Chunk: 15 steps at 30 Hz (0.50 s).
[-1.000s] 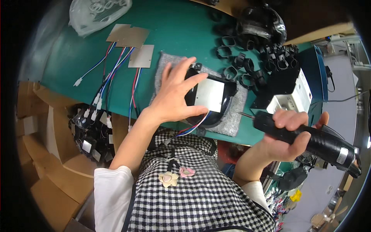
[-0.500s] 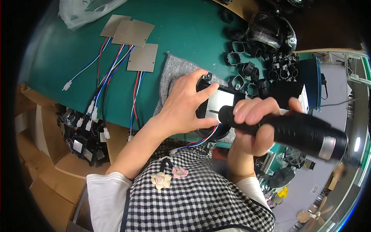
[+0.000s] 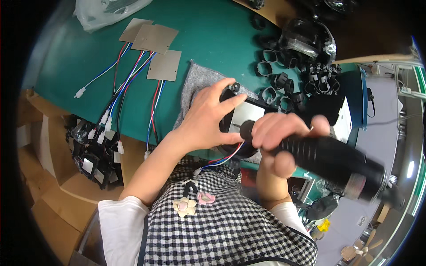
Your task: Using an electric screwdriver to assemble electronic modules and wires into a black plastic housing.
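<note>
My left hand (image 3: 199,119) grips a black plastic housing (image 3: 249,151) from its left side, with thumb and fingers spread around the rim. In the housing lies a silvery metal plate (image 3: 247,113); red, white and blue wires (image 3: 226,158) run out of it toward my apron. My right hand (image 3: 277,133) is wrapped round a black electric screwdriver (image 3: 330,160), held slanting, its thin bit at the plate's near-left part. Whether the bit touches a screw cannot be made out. Under the housing is a grey cloth (image 3: 191,82).
On the green table (image 3: 213,35), several metal plates (image 3: 164,65) with wires lie at left, near a clear plastic bag (image 3: 108,11). Several black rings (image 3: 268,94) and a bag of black parts (image 3: 306,40) are at right. A cardboard box (image 3: 66,177) with black parts stands below left.
The screwdriver and my right hand have shifted slightly left and down in view, the tool's back end dropping. My left hand stays on the housing, which appears slightly further left.
</note>
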Available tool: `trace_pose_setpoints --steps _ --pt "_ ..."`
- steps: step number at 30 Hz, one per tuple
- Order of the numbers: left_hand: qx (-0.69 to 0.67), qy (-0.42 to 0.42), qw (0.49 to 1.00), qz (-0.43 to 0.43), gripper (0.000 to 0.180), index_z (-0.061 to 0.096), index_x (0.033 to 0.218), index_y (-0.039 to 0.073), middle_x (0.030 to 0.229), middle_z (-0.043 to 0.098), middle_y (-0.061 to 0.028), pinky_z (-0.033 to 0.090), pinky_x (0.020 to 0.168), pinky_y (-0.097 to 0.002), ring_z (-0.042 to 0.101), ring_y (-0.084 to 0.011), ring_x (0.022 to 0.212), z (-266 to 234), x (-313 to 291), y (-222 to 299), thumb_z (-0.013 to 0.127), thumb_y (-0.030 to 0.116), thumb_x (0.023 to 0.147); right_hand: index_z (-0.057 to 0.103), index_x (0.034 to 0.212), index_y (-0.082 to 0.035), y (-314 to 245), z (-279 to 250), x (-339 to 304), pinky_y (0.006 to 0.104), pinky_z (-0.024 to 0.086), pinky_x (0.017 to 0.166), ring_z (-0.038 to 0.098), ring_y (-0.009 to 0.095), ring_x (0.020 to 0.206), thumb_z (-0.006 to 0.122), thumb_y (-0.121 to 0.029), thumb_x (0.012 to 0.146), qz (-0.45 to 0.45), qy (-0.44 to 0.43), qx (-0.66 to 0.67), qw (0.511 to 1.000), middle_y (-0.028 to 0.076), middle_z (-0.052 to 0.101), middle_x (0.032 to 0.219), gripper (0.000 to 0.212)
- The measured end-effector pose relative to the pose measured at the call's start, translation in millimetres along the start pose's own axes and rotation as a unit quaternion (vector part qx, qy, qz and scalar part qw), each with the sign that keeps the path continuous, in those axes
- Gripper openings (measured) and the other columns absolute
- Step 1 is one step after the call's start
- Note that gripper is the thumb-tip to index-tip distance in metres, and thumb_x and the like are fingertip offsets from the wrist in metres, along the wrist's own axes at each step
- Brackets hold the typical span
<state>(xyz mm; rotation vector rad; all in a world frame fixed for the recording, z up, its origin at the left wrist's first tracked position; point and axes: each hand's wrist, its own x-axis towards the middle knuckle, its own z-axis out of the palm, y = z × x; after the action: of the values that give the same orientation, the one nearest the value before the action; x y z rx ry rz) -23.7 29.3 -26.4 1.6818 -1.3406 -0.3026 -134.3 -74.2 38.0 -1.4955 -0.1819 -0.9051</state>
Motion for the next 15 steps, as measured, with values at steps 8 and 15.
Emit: trace_pose_setpoints --steps 8,15 --pt "-0.013 -0.011 0.972 -0.234 0.054 0.047 0.126 0.0 0.108 0.059 -0.0194 0.048 0.08 -0.0386 0.062 -0.0295 0.087 -21 -2 3 0.065 0.016 0.077 0.043 0.118 0.001 -32 -36 17 0.0245 0.045 0.056 0.052 0.011 0.054 0.06 -0.006 0.079 0.08 0.317 -0.243 0.913 0.003 0.055 0.064 0.043" --pt "-0.046 0.33 0.927 -0.172 0.049 0.045 0.124 -0.006 0.11 0.06 -0.0188 0.049 0.081 -0.035 0.062 -0.0271 0.089 -117 -56 -26 0.053 0.012 0.08 0.055 0.115 -0.002 38 -68 3 0.0366 0.048 0.075 0.064 0.033 0.082 0.068 -0.021 0.064 0.33 0.076 -0.586 0.736 0.02 0.064 0.087 0.056"
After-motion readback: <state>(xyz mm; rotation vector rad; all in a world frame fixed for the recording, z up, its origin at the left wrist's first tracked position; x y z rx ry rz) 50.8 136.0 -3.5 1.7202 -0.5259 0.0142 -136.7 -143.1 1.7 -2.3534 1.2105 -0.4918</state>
